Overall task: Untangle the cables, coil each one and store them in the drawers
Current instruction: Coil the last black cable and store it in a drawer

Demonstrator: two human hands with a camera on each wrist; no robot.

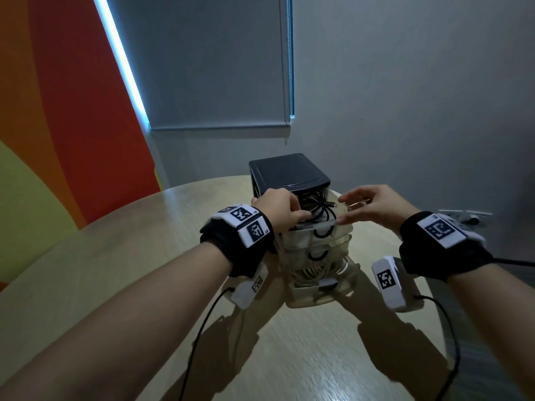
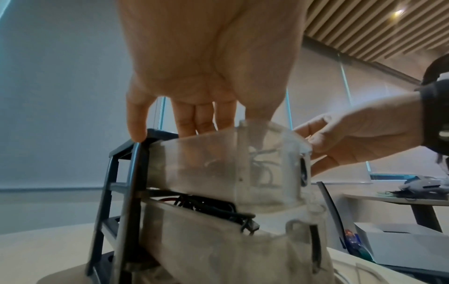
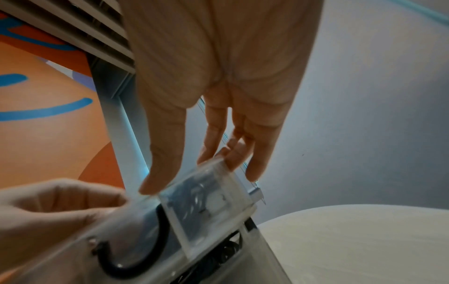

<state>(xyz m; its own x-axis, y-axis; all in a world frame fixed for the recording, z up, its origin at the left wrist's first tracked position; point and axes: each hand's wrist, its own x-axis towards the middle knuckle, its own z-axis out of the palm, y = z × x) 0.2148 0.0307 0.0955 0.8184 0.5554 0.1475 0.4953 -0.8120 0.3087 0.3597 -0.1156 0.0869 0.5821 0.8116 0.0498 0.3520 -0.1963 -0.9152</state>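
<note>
The black cable [image 1: 317, 209] is lying loosely coiled in the top drawer [image 1: 341, 224], which is standing pulled out of the dark cabinet [image 1: 289, 173]. The left hand [image 1: 278, 211] is reaching into that drawer with fingers curled down on the coil; whether it is pinching the cable I cannot tell. The right hand [image 1: 373, 206] is hovering just right of the drawer, fingers relaxed, holding nothing. The cable is probably light, limp and springy, best pressed flat at its bundled middle. The clear drawer walls are looking thin. Two lower drawers are also standing out; the surface [image 1: 144, 256] around the cabinet is giving room.
</note>
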